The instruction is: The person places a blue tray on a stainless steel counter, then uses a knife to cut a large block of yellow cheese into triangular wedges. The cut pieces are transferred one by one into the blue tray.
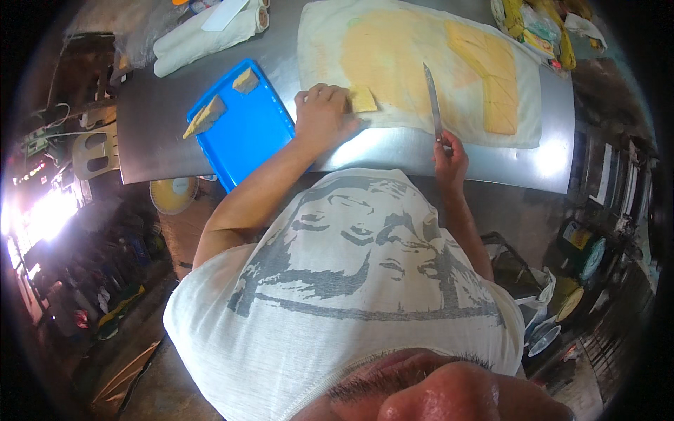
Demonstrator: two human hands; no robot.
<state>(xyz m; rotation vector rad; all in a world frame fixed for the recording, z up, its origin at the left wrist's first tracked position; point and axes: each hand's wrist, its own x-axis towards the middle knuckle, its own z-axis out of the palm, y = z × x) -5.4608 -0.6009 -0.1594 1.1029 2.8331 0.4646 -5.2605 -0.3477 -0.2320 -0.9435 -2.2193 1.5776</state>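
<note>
My left hand (324,116) is at the near left edge of a white cloth (319,42), its fingers curled about a flat piece of yellow sponge cake (364,99). Part of that piece sticks out past the fingers on the right. In my right hand (451,156) is the handle of a long knife (432,95), blade pointing away from me over the cloth. On the cloth's right side lies a larger yellow sponge cake slab (495,88) with cut lines across it. Two cake pieces, one at the far edge (246,81) and one at the left edge (204,117), lie on a blue tray (242,144).
The metal table (154,151) carries a rolled white cloth (210,42) at the far left. Plastic bags and packets (537,31) sit at the far right corner. A plastic chair (95,156) stands left of the table. Yellowish stains mark the cloth's middle.
</note>
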